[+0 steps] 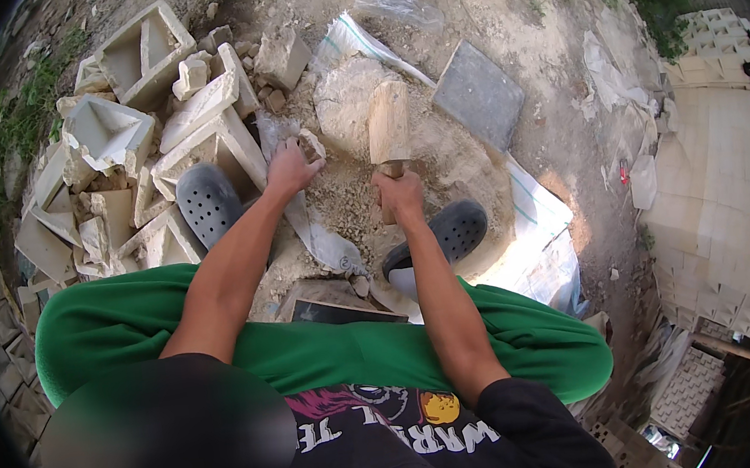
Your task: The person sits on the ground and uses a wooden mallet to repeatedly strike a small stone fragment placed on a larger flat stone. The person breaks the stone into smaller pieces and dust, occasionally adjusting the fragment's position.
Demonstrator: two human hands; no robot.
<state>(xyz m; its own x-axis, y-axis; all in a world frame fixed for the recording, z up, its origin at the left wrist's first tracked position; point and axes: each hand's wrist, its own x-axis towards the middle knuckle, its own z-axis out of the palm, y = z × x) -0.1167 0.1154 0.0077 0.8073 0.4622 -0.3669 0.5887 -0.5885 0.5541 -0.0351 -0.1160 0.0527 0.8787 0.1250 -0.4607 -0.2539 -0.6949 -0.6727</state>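
Note:
My right hand [399,197] is wrapped round the handle of a wooden mallet [390,123], whose thick pale head points away from me. To its left, my left hand [293,167] has its fingers curled round a small pale broken chunk [312,144]. Between and beyond the hands, a large dusty stone block [348,104] sits amid crushed pale rubble [348,191]. Under the rubble lies a white woven sack [526,195], its edges showing at the right and the far side.
Broken hollow pale blocks [151,56] are heaped at the left, close to my left shoe [209,201]. My right shoe [459,230] stands beside the rubble. A grey square slab [478,95] lies at the right, and crumpled clear plastic [397,7] on the far side. Stacked pale blocks [719,198] stand farther right.

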